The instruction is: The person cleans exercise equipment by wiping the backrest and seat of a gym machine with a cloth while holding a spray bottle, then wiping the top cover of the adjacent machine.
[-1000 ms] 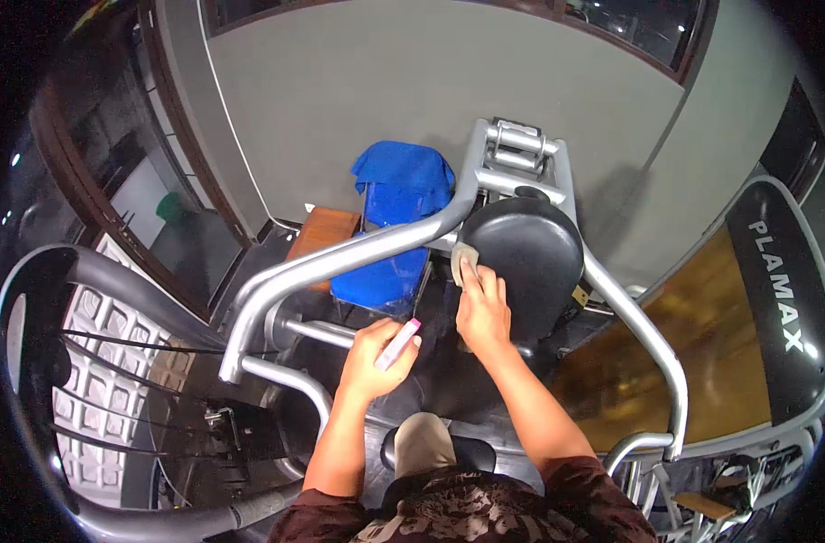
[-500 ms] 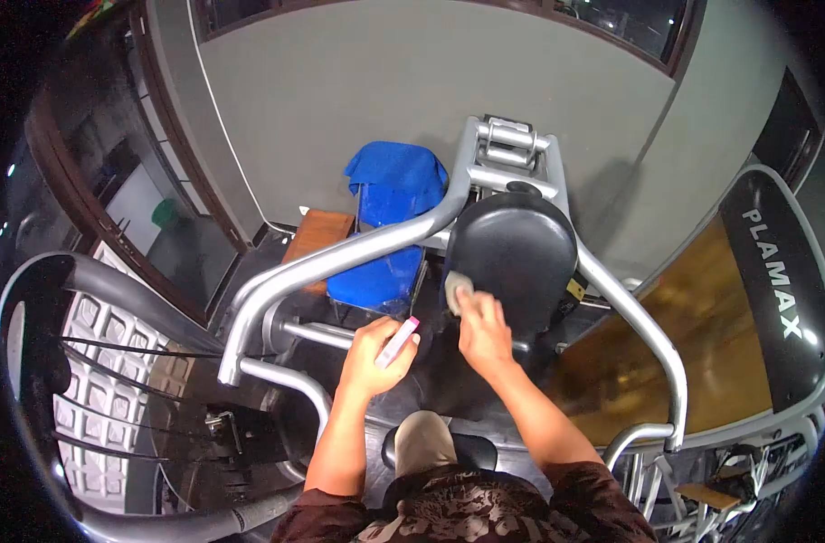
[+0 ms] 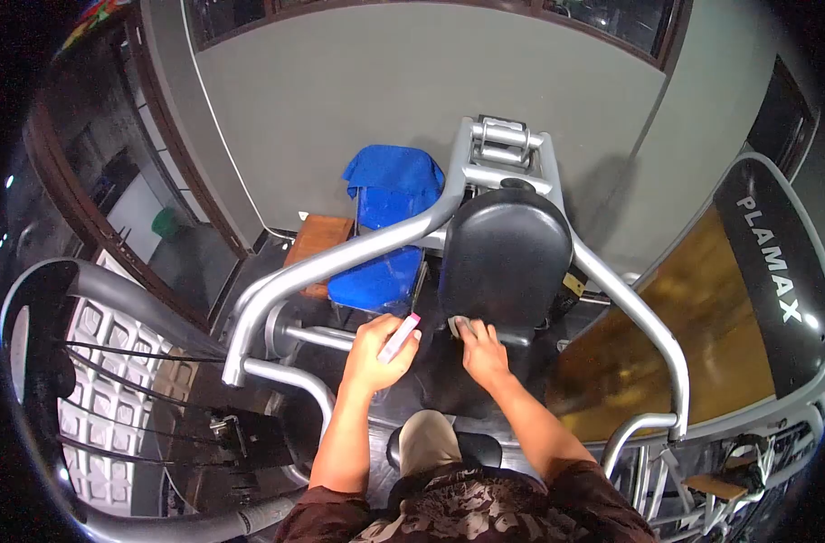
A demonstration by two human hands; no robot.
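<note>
My left hand (image 3: 374, 355) is closed around a small whitish bottle (image 3: 398, 340) with a pink cap, held tilted. My right hand (image 3: 481, 349) pinches a light beige cloth (image 3: 455, 326) against the lower left edge of a black padded backrest (image 3: 506, 258). The backrest is mounted upright on a silver machine frame (image 3: 367, 244), whose bars curve around both sides.
Behind the left bar stands a blue chair (image 3: 376, 279) with a blue cloth (image 3: 394, 170) over its top, beside a brown wooden piece (image 3: 318, 237). A PLAMAX panel (image 3: 684, 308) is on the right. Cables run across the left side.
My right hand has moved the cloth down along the left edge of the backrest to its lower corner. My left hand keeps holding the bottle. The view has shifted slightly.
</note>
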